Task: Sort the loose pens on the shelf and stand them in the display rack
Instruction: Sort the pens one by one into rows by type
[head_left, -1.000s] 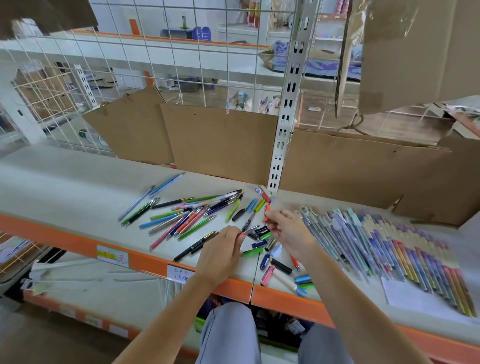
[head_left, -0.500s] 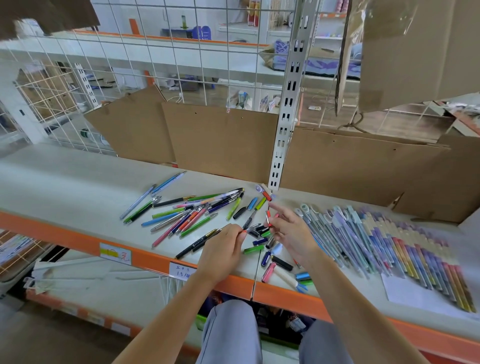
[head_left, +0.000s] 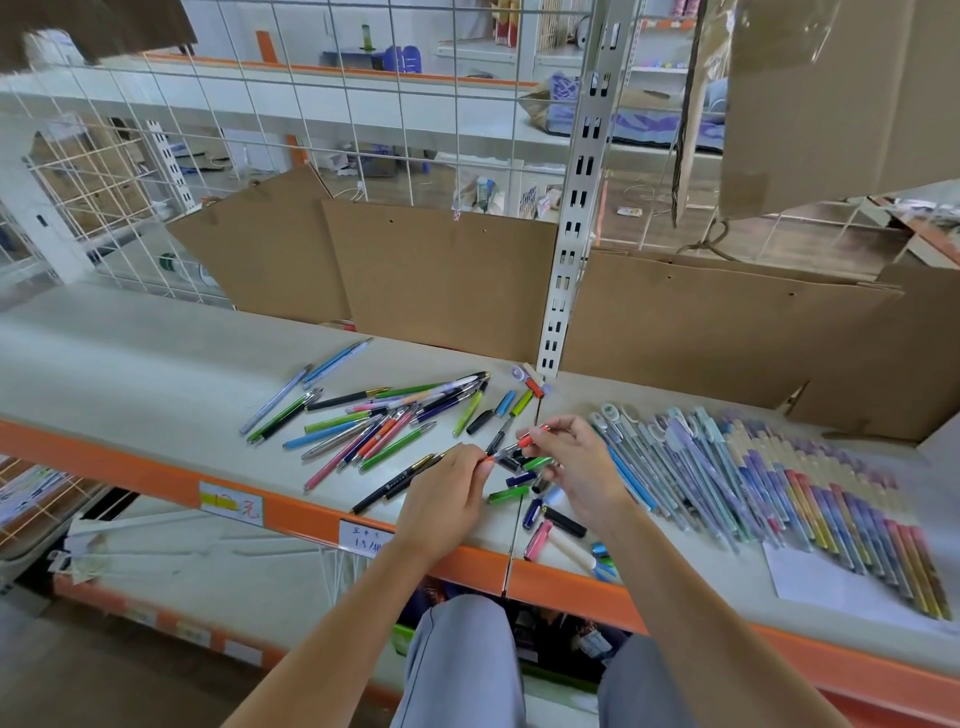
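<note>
Several loose pens (head_left: 374, 426) in many colours lie scattered on the grey shelf (head_left: 130, 364), with loose caps and short pen parts (head_left: 545, 514) near its front edge. My left hand (head_left: 447, 499) pinches the end of a red pen body at its fingertips. My right hand (head_left: 576, 467) pinches a red pen cap (head_left: 527, 439) just above the pile of parts. The two red pieces are close together but apart. A row of sorted pens in clear sleeves (head_left: 779, 483) lies to the right. No display rack shows.
Cardboard sheets (head_left: 441, 275) lean against a white wire grid at the shelf's back. A slotted metal upright (head_left: 571, 234) stands behind the pens. A white paper sheet (head_left: 831, 577) lies at the right front. Price labels (head_left: 231, 506) sit on the orange shelf edge.
My right hand has lifted a red cap out of the pile and turned it toward my left hand. My left hand stays in place holding its pen piece.
</note>
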